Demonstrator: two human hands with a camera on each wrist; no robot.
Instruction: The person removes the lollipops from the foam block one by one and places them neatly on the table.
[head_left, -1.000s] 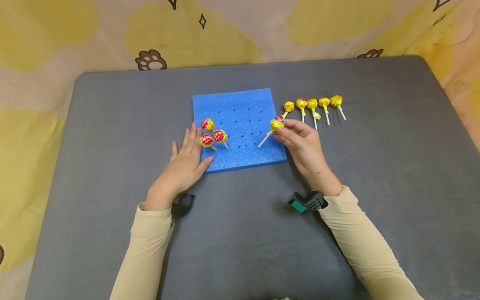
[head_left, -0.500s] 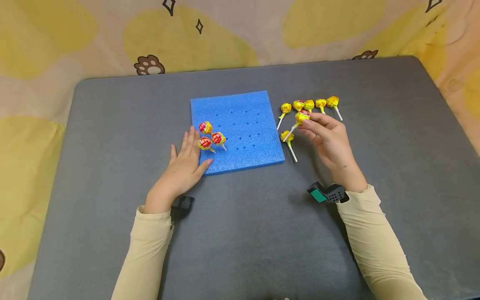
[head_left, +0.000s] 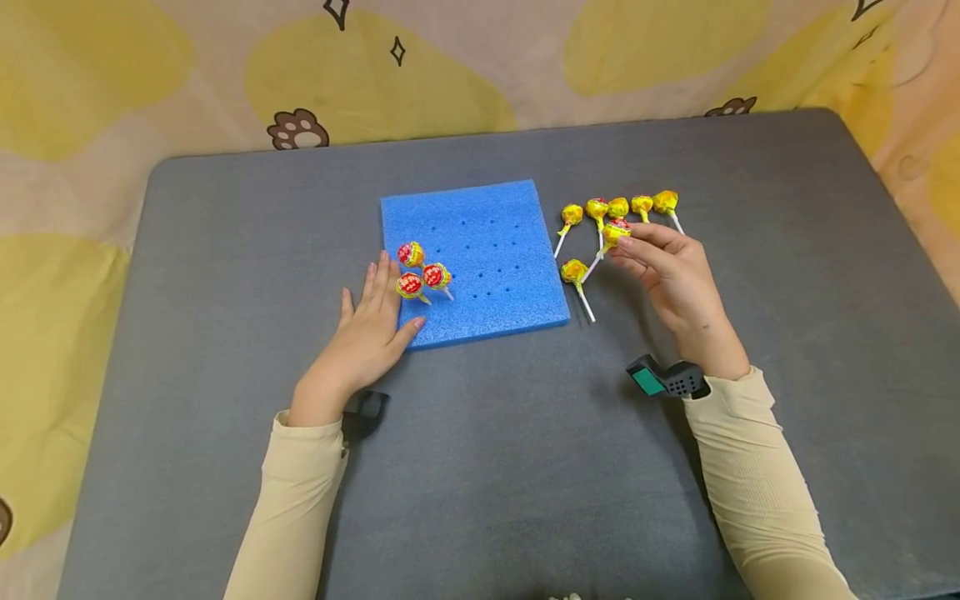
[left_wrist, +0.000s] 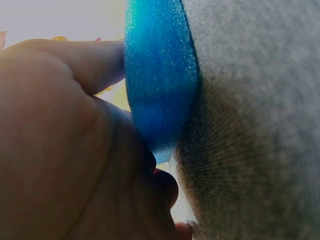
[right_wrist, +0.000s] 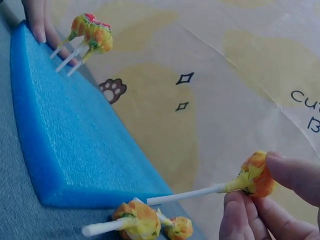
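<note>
Now, head view: the right hand (head_left: 678,279) has its fingers pinching a lollipop (head_left: 617,232) by the head, just right of the foam (head_left: 517,302); the left hand (head_left: 365,329) lies straight-fingered on the foam's left edge. Left wrist: it's touching the foam's side, and light pressure should prevent slipping. Right wrist: stick (right_wrist: 190,193) free, so a steady pinch should aim it nicely; patterned cloth (right_wrist: 240,115) beyond the grey worktop (right_wrist: 17,200).

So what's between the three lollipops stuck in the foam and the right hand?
The head view shows holed blue foam, a loose lollipop, then the held lollipop.
</note>
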